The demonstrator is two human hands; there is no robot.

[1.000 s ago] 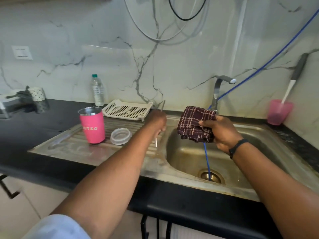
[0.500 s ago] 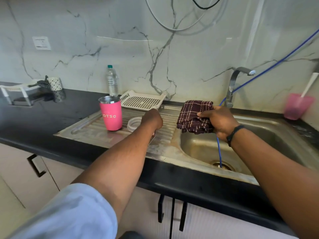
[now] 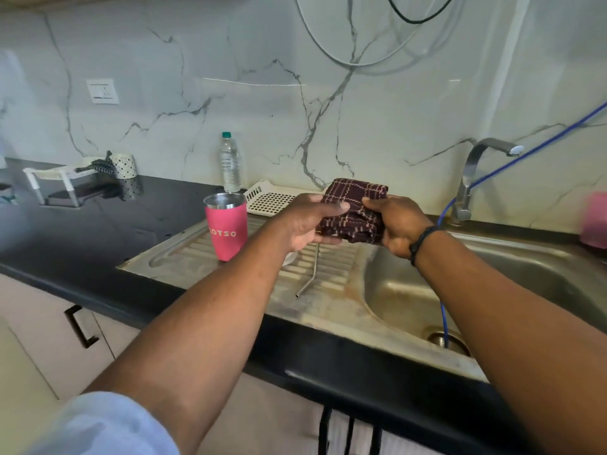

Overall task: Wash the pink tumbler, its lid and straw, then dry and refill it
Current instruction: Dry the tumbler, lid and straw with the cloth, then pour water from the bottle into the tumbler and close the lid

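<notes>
Both hands, left hand [image 3: 307, 224] and right hand [image 3: 395, 223], grip the folded maroon checked cloth [image 3: 354, 213] at frame centre. We note the pink tumbler [image 3: 226, 229] upright on the drainboard [image 3: 184, 257], left of centre; the metal straw [image 3: 310, 274] lies beside it.

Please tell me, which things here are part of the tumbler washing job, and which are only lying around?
Part of the job: tumbler, straw, cloth held by left hand and right hand, lid mostly hidden behind the left arm, sink, tap.

Lying around: bottle, white tray, pink cup, blue hose, rack.
</notes>
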